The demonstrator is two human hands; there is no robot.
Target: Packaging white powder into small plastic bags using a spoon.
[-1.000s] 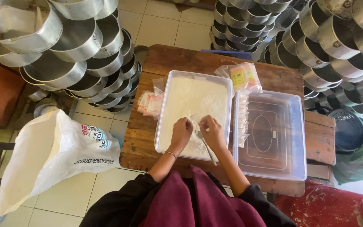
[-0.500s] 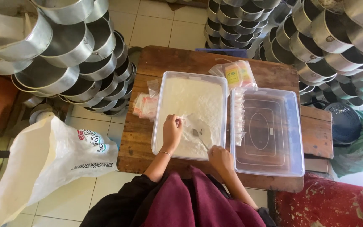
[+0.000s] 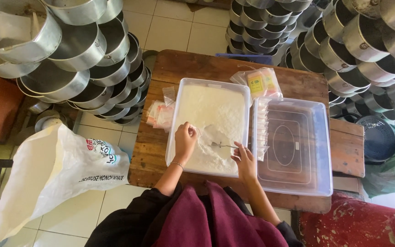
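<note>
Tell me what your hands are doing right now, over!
Left hand pinching a small clear bag over the powder tub. Right hand holding a spoon in the white powder. Nothing blocking; filled bags lined up in the lid alongside.

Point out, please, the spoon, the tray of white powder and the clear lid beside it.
spoon (image 3: pixel 220 146), head view, on its handle.
tray of white powder (image 3: pixel 178 103), head view, on its left rim.
clear lid (image 3: pixel 293 146), head view, on its flat middle.
</note>
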